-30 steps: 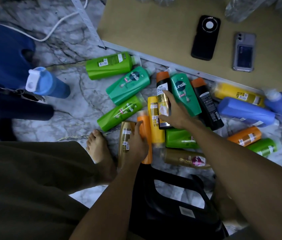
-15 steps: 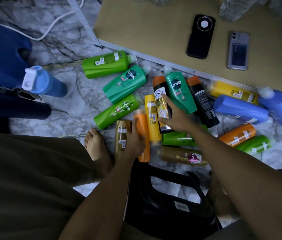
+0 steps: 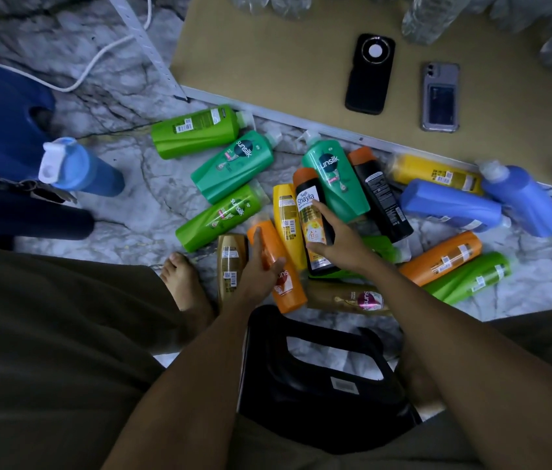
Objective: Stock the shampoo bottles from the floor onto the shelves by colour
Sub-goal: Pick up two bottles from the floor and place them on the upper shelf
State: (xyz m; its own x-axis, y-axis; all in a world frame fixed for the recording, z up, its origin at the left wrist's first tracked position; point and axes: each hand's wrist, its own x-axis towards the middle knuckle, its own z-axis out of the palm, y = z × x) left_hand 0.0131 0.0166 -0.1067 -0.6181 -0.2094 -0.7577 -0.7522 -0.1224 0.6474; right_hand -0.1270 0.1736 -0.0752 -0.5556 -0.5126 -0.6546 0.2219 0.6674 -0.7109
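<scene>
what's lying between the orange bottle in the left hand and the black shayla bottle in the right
In the head view, a yellow bottle lies between the orange bottle and the black Shayla bottle, lengthwise beside both.

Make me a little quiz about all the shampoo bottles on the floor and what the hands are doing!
1. True or false: the left hand grips the orange plastic shampoo bottle.
2. Which bottle does the right hand hold? A) blue bottle B) black shampoo bottle with an orange cap C) gold bottle
3. Fill in: two phones lie on the tan ____.

Key: 1 true; 2 B; 3 shelf board.
</scene>
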